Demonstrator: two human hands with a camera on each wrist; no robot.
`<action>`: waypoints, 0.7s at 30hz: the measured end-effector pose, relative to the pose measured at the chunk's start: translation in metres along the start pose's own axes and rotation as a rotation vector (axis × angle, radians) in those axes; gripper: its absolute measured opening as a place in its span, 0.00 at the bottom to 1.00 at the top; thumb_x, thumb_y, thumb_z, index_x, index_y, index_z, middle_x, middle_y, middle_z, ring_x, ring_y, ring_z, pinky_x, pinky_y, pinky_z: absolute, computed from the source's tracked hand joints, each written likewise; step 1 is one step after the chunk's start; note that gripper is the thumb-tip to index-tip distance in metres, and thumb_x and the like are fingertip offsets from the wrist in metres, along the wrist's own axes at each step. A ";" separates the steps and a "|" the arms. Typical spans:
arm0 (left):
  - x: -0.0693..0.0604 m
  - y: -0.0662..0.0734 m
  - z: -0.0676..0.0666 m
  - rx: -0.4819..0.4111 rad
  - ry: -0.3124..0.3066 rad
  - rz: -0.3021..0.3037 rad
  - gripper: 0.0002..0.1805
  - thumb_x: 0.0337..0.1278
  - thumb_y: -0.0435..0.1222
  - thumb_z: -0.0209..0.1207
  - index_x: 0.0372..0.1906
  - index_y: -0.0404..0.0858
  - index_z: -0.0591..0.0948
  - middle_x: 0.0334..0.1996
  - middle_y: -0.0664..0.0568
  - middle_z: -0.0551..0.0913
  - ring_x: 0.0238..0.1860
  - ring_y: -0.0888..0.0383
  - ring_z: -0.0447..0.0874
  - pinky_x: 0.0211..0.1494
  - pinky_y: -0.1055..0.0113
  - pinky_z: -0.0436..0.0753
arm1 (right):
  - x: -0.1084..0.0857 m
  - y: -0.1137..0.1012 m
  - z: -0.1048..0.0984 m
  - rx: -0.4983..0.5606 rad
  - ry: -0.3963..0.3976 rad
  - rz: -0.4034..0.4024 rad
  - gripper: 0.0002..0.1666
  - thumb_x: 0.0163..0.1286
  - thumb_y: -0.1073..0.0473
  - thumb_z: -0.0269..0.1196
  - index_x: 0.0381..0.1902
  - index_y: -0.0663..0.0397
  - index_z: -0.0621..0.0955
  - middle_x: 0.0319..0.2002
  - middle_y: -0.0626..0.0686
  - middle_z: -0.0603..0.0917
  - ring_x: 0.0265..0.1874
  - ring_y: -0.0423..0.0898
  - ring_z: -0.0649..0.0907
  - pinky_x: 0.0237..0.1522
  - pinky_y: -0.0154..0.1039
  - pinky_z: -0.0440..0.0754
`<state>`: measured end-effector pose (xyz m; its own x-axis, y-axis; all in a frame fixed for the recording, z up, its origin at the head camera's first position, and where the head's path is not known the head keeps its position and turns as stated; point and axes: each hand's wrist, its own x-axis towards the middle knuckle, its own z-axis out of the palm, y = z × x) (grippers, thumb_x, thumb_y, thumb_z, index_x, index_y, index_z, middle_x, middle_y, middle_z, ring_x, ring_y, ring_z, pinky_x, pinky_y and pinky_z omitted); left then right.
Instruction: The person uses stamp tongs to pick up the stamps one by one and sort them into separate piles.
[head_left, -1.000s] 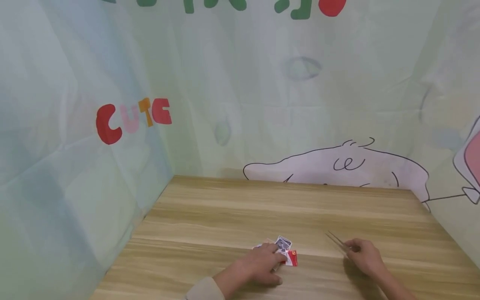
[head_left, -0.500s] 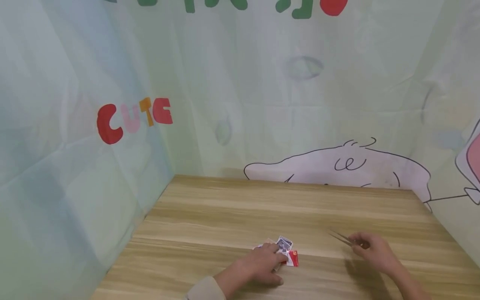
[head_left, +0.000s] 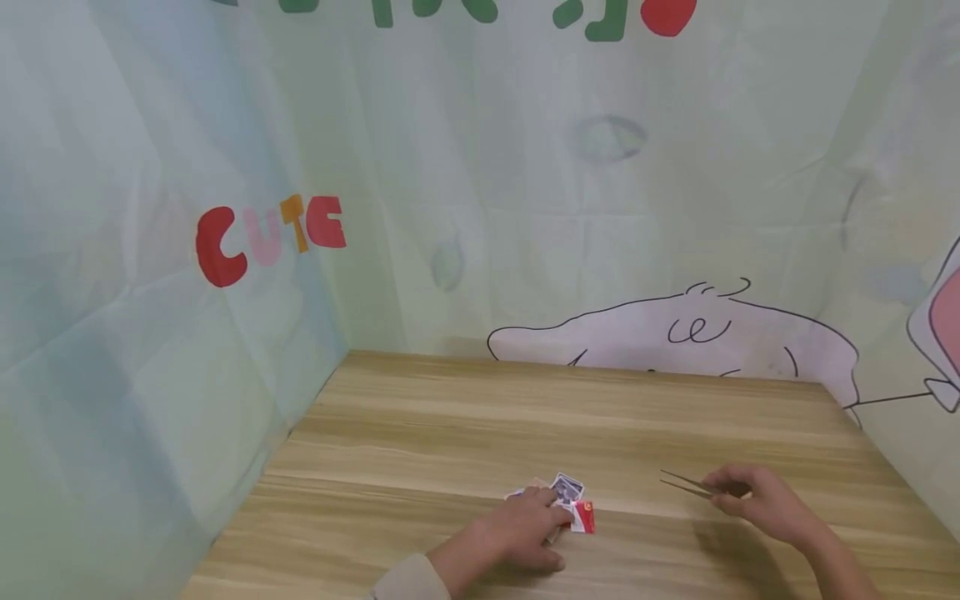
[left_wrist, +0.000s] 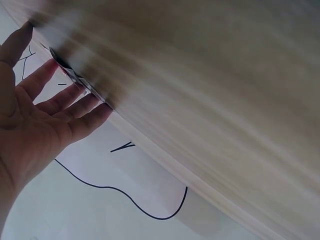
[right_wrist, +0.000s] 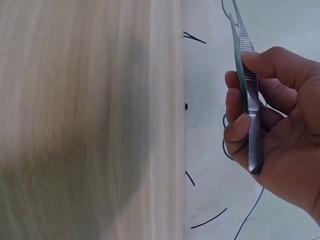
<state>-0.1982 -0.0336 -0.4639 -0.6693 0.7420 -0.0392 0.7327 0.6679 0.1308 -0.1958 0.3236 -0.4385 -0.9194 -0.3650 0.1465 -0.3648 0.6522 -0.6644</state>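
Several small cards or stickers lie in a loose pile on the table, a dark-pictured one (head_left: 567, 487) and a red and white one (head_left: 583, 517) showing past the fingers. The left hand (head_left: 527, 530) rests on the pile with spread fingers, covering much of it. In the left wrist view the fingertips of the left hand (left_wrist: 50, 112) touch the thin stack (left_wrist: 75, 76). The right hand (head_left: 765, 502) holds metal tweezers (head_left: 686, 483) above the table, tips toward the left. Seen from the right wrist, the right hand (right_wrist: 280, 110) grips the tweezers (right_wrist: 254, 135), whose tips stand apart.
The wood-patterned table (head_left: 420, 433) runs back to a printed cloth (head_left: 525, 208) behind it. Another cloth side (head_left: 75, 333) with coloured letters borders the left edge. A shadow of the right hand falls on the table at the right.
The right hand has moved a little to the right with the tweezers, which now lie closer to level. The left hand has stayed on the pile.
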 end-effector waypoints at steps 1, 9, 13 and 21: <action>0.000 0.000 0.000 0.002 0.000 0.001 0.30 0.43 0.55 0.65 0.55 0.52 0.77 0.51 0.54 0.73 0.50 0.59 0.70 0.49 0.65 0.74 | 0.000 0.000 0.000 0.003 0.002 -0.007 0.10 0.58 0.67 0.65 0.39 0.65 0.81 0.33 0.50 0.81 0.30 0.35 0.77 0.30 0.33 0.77; 0.000 0.001 -0.001 0.014 0.006 0.015 0.32 0.43 0.54 0.65 0.56 0.49 0.75 0.50 0.54 0.73 0.48 0.59 0.70 0.47 0.67 0.74 | 0.002 0.001 0.008 0.045 -0.047 -0.071 0.09 0.56 0.69 0.64 0.37 0.64 0.82 0.32 0.47 0.82 0.30 0.34 0.77 0.29 0.32 0.76; 0.000 0.001 -0.001 0.015 0.004 0.018 0.33 0.44 0.54 0.65 0.58 0.48 0.74 0.50 0.54 0.73 0.48 0.59 0.70 0.46 0.67 0.74 | 0.004 0.002 0.014 0.054 -0.073 -0.112 0.09 0.55 0.69 0.64 0.36 0.64 0.82 0.31 0.47 0.82 0.29 0.34 0.77 0.29 0.33 0.76; 0.001 -0.002 -0.001 0.004 0.016 0.043 0.27 0.43 0.53 0.66 0.53 0.54 0.77 0.44 0.57 0.73 0.44 0.62 0.70 0.42 0.69 0.73 | 0.011 0.003 0.026 0.081 -0.097 -0.128 0.09 0.53 0.70 0.64 0.34 0.64 0.83 0.30 0.49 0.83 0.29 0.35 0.77 0.30 0.33 0.77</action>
<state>-0.2002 -0.0340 -0.4636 -0.6391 0.7689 -0.0179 0.7613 0.6357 0.1277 -0.2029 0.3044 -0.4582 -0.8466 -0.5061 0.1648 -0.4610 0.5427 -0.7021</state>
